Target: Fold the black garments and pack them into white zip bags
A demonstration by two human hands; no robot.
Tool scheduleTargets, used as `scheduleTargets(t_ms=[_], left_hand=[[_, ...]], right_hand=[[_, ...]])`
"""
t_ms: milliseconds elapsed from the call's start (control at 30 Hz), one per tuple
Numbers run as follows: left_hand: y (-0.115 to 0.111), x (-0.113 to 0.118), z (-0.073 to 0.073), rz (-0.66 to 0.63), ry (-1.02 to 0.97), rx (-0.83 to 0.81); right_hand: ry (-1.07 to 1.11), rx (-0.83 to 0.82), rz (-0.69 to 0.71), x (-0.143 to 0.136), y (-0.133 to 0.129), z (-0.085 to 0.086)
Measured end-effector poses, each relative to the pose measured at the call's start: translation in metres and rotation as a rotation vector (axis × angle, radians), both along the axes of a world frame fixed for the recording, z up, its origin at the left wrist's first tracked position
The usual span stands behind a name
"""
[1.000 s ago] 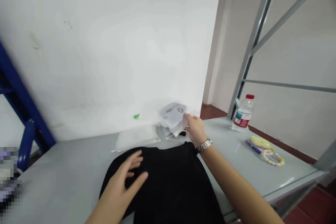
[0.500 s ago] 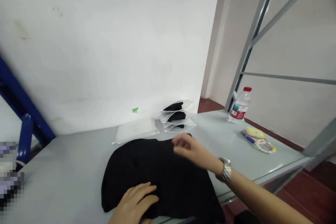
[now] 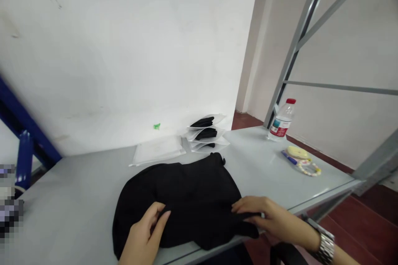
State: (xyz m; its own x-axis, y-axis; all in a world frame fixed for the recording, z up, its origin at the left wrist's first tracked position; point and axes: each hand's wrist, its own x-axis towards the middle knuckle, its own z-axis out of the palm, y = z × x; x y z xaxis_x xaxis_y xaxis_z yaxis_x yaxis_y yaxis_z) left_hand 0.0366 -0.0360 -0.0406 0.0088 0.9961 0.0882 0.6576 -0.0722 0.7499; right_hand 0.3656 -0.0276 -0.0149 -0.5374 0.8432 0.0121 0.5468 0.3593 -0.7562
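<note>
A black cloth piece (image 3: pixel 183 186) with a rounded left end lies across the front of the table, its near side lifted and folded up. My left hand (image 3: pixel 148 227) pinches that raised edge at the middle left, thumb and fingers closed on it. At the right end, my right hand (image 3: pixel 256 213) grips the same edge, the fabric running between thumb and fingers. A silver watch (image 3: pixel 323 242) circles my right wrist. What kind of garment or cover the black cloth is, I cannot tell.
Behind the cloth are flat white pouches (image 3: pixel 157 151) and a stack of open pouches (image 3: pixel 208 134) with black fabric inside. A water bottle (image 3: pixel 282 120), a yellow case (image 3: pixel 297 152) and a beaded loop (image 3: pixel 309 169) stand or lie on the grey table (image 3: pixel 83 198), right of the white panel.
My right hand has come down from the cloth's far side to its near right edge and taken hold. My left hand now pinches the cloth, whose near edge has been lifted and folded away from me.
</note>
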Motion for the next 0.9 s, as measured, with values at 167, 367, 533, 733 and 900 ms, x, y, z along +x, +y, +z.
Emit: scheduleTargets(t_ms=[167, 367, 533, 733, 900], left_hand=[[0.016, 0.004, 0.016, 0.034, 0.022, -0.072], [0.06, -0.029, 0.02, -0.002, 0.597, 0.091], [0.095, -0.075, 0.013, 0.025, 0.686, 0.166], [0.106, -0.078, 0.019, 0.0, 0.629, 0.198], [0.074, -0.081, 0.031, -0.049, 0.439, 0.547]], right_hand=[[0.185, -0.056, -0.319, -0.007, 0.032, -0.017], [-0.084, 0.061, -0.459, -0.021, 0.074, -0.027], [-0.153, 0.452, -0.358, -0.021, 0.123, -0.017], [-0.261, 0.524, -0.252, -0.039, 0.16, -0.019], [-0.044, 0.7, -0.25, -0.029, 0.117, -0.007]])
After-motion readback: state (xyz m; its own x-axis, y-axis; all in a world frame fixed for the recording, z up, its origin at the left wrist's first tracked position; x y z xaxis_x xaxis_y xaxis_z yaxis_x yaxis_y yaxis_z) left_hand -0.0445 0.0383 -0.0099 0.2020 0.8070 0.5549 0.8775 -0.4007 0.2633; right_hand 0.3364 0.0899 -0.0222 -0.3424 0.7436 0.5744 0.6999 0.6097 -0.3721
